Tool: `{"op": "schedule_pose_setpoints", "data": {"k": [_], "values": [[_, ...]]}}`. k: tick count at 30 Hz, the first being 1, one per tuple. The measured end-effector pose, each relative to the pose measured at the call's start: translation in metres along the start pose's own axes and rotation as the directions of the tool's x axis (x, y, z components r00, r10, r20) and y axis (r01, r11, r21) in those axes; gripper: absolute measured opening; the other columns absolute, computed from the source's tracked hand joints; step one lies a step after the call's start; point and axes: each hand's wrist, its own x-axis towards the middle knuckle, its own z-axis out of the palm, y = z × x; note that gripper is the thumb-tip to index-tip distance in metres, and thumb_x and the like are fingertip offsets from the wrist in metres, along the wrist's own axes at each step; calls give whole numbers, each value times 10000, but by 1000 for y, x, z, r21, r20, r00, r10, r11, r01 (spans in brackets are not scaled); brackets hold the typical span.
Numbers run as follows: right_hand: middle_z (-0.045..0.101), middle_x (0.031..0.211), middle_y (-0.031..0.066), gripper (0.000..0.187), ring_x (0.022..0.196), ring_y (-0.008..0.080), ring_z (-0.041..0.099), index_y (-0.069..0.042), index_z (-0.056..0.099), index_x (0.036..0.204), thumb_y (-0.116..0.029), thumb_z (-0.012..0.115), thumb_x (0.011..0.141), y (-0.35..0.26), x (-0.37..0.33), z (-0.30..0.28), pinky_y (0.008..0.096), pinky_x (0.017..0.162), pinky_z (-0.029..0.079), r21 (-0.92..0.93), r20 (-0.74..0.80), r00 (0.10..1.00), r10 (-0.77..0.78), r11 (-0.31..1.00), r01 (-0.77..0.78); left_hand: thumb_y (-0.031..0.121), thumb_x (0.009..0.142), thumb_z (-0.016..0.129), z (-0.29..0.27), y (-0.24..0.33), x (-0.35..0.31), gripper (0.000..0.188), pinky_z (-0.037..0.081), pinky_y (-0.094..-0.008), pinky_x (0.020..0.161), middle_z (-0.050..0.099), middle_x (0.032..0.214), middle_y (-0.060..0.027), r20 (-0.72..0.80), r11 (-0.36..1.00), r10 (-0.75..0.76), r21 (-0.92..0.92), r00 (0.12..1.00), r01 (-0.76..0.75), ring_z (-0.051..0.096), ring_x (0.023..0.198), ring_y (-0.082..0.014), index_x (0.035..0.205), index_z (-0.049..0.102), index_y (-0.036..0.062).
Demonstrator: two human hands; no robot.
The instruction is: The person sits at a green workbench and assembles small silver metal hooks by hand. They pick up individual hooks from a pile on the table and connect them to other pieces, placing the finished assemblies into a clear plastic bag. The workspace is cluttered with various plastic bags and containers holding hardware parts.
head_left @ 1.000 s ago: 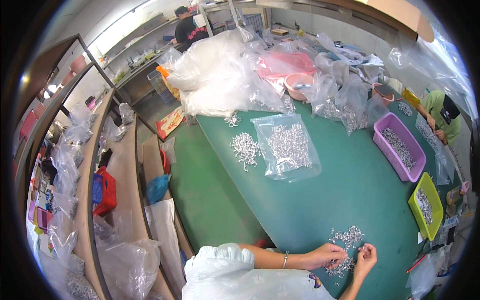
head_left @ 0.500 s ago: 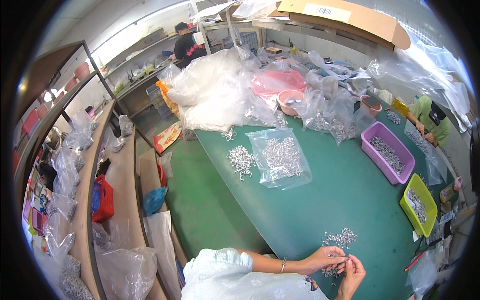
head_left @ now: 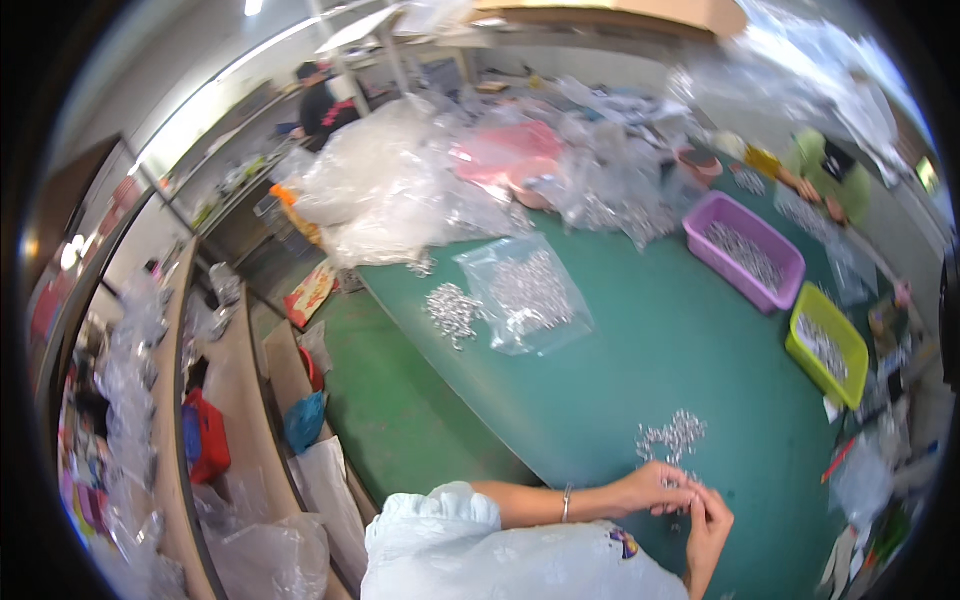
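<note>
My left hand (head_left: 652, 489) and my right hand (head_left: 709, 522) meet over the near edge of the green table (head_left: 540, 400). Fingertips of both are pinched together; whatever small thing they hold is hidden and blurred. Just beyond them lies a loose pile of small silvery metal pieces (head_left: 675, 436), with a few more partly covered by my hands. Farther off, a clear plastic bag (head_left: 535, 295) filled with similar pieces lies flat, and another heap of silvery pieces (head_left: 452, 314) sits at its left.
A purple bin (head_left: 745, 250) and a yellow-green bin (head_left: 828, 345) of metal pieces stand at the right. Plastic bags (head_left: 385, 190) crowd the far end. Shelves (head_left: 240, 400) line the left. A person in green (head_left: 830, 175) works across the table; another (head_left: 325, 105) is at the back.
My view has turned and tilted, so the table and bins appear shifted and the picture is blurrier. My hands stay together, fingers pinched, near the small pile.
</note>
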Motion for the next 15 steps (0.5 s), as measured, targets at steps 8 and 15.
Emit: {"op": "schedule_pose_setpoints", "data": {"k": [8,15], "values": [[605,857,76,175,773,96,573,57,565,947,87,569,775,-26,0,5,206,690,464,372,-191,947,257,912,-173,67,829,576,14,16,-1,80,352,-172,458,534,685,-19,-134,987,92,-121,987,-108,464,559,-52,882,583,7],[595,872,79,153,809,115,572,64,559,946,84,547,795,-26,-8,-1,218,724,466,548,-105,961,254,822,-157,22,787,613,22,27,-6,53,395,-170,505,577,755,-8,-131,988,137,83,982,-127,493,606,-39,838,607,7]]}}
